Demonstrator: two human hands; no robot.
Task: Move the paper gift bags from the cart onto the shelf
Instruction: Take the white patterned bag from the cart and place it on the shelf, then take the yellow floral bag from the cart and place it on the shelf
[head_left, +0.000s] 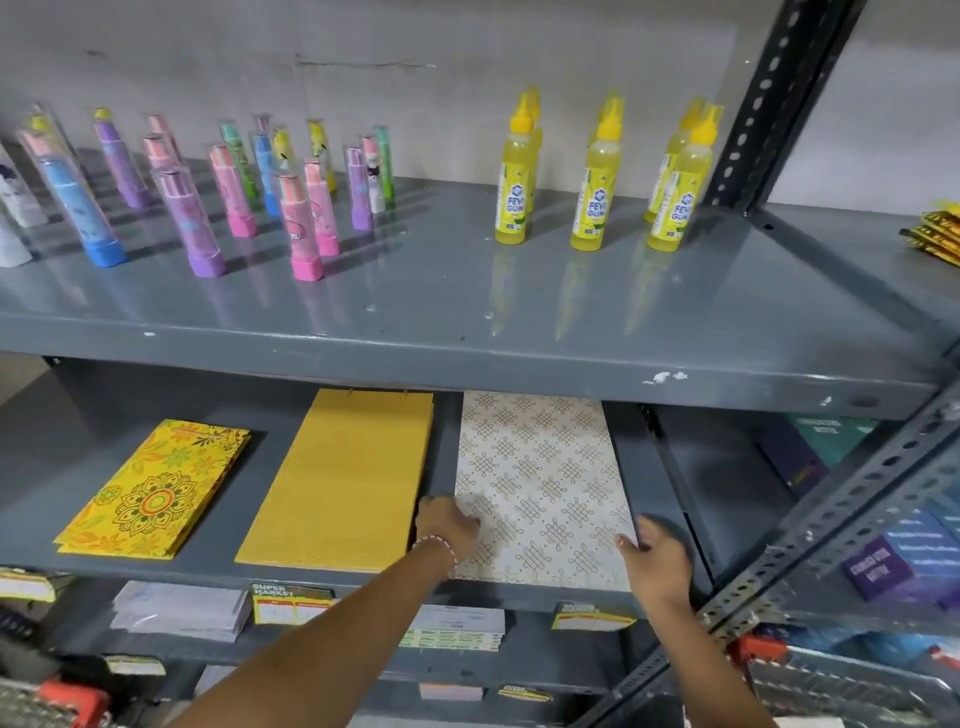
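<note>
Three flat stacks of paper gift bags lie on the middle grey shelf: a yellow floral stack at the left, a plain mustard stack in the middle, and a white stack with a brown knot pattern at the right. My left hand rests on the white stack's left front part, fingers curled on the paper. My right hand grips the same stack's right front corner. The cart shows only as metal mesh with red clips at the bottom corners.
On the upper shelf stand several coloured tube-shaped items at the left and several yellow glue bottles at the right. A slotted upright and a diagonal brace run along the right. Price tags hang on the shelf edge.
</note>
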